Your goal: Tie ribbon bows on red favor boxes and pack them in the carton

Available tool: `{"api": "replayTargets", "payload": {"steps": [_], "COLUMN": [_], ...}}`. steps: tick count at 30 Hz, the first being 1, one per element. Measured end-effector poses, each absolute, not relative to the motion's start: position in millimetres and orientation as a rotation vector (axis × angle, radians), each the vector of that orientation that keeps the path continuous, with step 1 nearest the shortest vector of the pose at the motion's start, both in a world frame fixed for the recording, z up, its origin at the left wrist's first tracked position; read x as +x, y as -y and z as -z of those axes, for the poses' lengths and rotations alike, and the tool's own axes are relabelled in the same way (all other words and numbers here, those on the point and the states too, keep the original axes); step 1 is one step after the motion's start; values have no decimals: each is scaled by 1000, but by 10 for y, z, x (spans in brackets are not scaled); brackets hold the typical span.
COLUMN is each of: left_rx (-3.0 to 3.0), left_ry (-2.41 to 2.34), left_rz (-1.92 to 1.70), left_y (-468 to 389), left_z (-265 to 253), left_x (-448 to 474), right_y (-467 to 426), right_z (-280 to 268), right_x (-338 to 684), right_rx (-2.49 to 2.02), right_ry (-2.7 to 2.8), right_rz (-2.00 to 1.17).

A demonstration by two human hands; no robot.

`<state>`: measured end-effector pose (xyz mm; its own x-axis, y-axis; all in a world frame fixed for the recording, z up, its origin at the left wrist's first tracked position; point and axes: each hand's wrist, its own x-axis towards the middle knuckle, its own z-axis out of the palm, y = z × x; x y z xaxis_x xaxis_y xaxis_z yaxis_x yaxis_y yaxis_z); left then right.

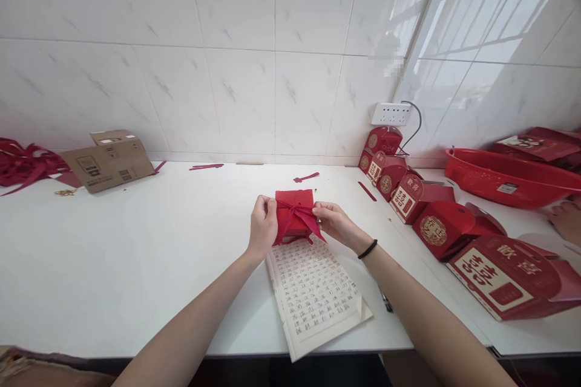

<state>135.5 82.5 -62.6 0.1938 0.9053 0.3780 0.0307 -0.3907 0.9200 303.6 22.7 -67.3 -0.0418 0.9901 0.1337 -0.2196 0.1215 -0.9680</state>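
A small red gift box (303,198) stands at the middle of the white table, with a dark red ribbon (294,210) tied in a bow across its front. My left hand (264,225) is closed at the box's left side, its fingers pinching the ribbon's left loop. On the right, my right hand (333,221) pinches the bow's right loop between thumb and fingertips. Ribbon tails hang down over the box front. Under and in front of the box lies a handwritten sheet of paper (318,290), one lower corner curled.
Several red gift boxes (436,230) line the right side, beside a red plastic basin (512,178). A power strip (391,113) sits against the tiled wall. At left are a cardboard piece (111,163) and a ribbon heap (27,163). Another person's hand (567,219) shows far right.
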Motion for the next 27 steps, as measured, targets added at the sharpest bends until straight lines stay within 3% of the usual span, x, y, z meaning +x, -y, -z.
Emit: {"api": "replayTargets", "payload": {"steps": [5,10,14,21,27], "left_rx": [1664,2200,2614,2524,2526], "left_ry": [-920,-660,-500,-456,-451], "left_rz": [-1239,-1501,-1168,-926,-956], "left_y": [-875,-925,-947,-986,-972], "left_z": [657,657,585,579,581], "left_x": [1322,1247,1179,1162,1159], "right_y": [-233,-216,-176,-206,-65], "right_z": [709,690,648,579,404], "right_x": [3058,3063,3051,3202,3565], "right_rx": [-992,-1021,-1015,-1111,-2094], "right_ry": [1205,1241,1276,1251,1376], "right_rz": [-1224,-1206,-1235,-1183,-712]}}
